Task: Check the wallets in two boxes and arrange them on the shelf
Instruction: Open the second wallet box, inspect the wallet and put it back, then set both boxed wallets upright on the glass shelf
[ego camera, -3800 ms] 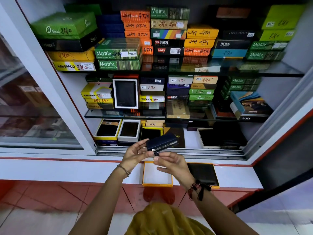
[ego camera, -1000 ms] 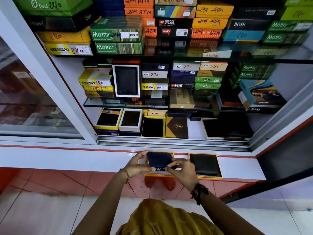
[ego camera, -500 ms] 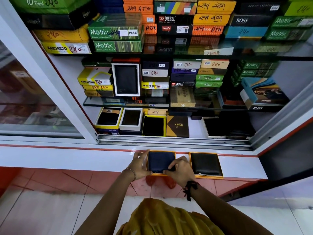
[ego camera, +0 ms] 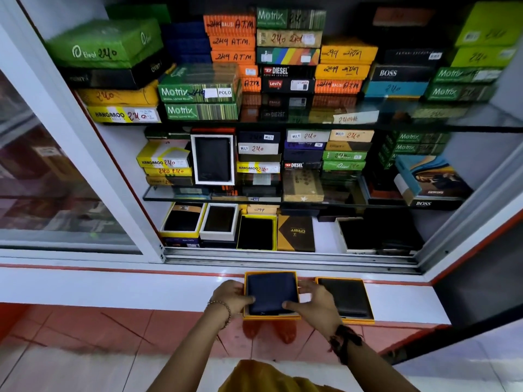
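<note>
Resting flat inside an orange-rimmed box [ego camera: 271,316] on the white ledge [ego camera: 113,290], a dark blue wallet [ego camera: 271,295] now lies closed and level; a few seconds ago it was held up in the air, partly open with its zipper showing, and the box below was empty. Both hands have come down with it. The left hand [ego camera: 230,295] grips the box's left side with its thumb laid on the wallet's lower left corner, and the right hand [ego camera: 315,304] holds the right side with its thumb on the lower right corner, fingers curled around the edges. The wallet is plain, smooth and rectangular, nearly filling the box. Just beside it on the right sits a second orange-rimmed box [ego camera: 368,315] holding a black wallet [ego camera: 343,297], untouched. Behind the ledge, glass shelves [ego camera: 424,123] carry stacked, brightly coloured wallet boxes.
</note>
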`<state>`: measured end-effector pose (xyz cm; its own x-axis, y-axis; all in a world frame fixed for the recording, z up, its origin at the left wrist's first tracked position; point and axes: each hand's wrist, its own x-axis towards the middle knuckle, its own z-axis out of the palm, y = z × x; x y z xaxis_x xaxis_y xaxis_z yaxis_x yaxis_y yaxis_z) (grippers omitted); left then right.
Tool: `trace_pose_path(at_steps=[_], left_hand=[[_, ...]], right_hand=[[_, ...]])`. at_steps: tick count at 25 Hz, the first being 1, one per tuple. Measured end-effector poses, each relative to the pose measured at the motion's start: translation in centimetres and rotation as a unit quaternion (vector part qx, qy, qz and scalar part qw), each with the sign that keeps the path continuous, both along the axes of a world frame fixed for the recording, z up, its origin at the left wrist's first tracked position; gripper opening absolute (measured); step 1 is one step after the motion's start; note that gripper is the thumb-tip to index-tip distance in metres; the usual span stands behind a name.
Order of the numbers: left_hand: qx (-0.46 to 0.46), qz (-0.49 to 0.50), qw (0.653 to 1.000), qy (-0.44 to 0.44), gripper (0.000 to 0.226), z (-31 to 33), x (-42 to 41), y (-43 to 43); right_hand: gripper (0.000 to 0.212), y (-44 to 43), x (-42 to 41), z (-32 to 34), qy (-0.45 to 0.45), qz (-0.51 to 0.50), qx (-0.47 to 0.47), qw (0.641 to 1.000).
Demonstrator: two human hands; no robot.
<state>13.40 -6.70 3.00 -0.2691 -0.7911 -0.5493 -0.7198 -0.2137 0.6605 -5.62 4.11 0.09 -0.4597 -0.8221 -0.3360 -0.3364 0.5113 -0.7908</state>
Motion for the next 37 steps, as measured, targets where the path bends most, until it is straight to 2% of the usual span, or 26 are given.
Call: trace_pose_path(at_steps=[2, 4, 6, 9, 11, 17, 26, 29, 33, 37], left_hand=[[-0.057, 0.04, 0.995, 0.067, 0.035, 4.6, -0.6, 0.2], [-0.161, 0.034, 0.981, 0.103, 0.033, 10.1, -2.0, -0.2], [-0.256, 0.017, 0.961, 0.101, 0.032, 14.9, -3.9, -1.3], [-0.34, 0.033, 0.937, 0.076, 0.036, 18.2, -7.3, -4.8], [-0.358, 0.05, 0.931, 0.05, 0.037, 18.4, -9.5, -7.4], [-0.333, 0.078, 0.939, -0.027, 0.036, 16.2, -12.8, -11.2], [-0.337, 0.083, 0.937, -0.041, 0.049, 16.3, -13.8, -12.4], [-0.401, 0.044, 0.915, -0.029, 0.059, 15.6, -13.0, -10.5], [-0.518, -0.08, 0.851, -0.027, 0.065, 13.7, -12.0, -7.0], [-0.541, -0.151, 0.827, -0.038, 0.064, 11.5, -11.9, -2.4]], right_hand=[[0.047, 0.3, -1.0, 4.4, -0.024, -0.024, -0.07, 0.997], [0.044, -0.2, -2.4, 9.7, -0.025, -0.055, -0.166, 0.984], [0.048, -1.8, -4.0, 14.0, 0.021, -0.072, -0.24, 0.968], [0.05, -6.4, -6.2, 17.1, 0.069, -0.085, -0.29, 0.951], [0.052, -9.8, -7.0, 17.8, 0.084, -0.099, -0.289, 0.948], [0.051, -16.4, -7.8, 15.5, 0.124, -0.101, -0.239, 0.958], [0.053, -18.7, -8.1, 14.9, 0.161, -0.091, -0.242, 0.952], [0.06, -16.2, -8.0, 14.9, 0.231, -0.063, -0.274, 0.931], [0.062, -11.8, -8.0, 14.7, 0.331, -0.018, -0.288, 0.898], [0.056, -6.0, -8.1, 13.0, 0.356, -0.018, -0.273, 0.894]])
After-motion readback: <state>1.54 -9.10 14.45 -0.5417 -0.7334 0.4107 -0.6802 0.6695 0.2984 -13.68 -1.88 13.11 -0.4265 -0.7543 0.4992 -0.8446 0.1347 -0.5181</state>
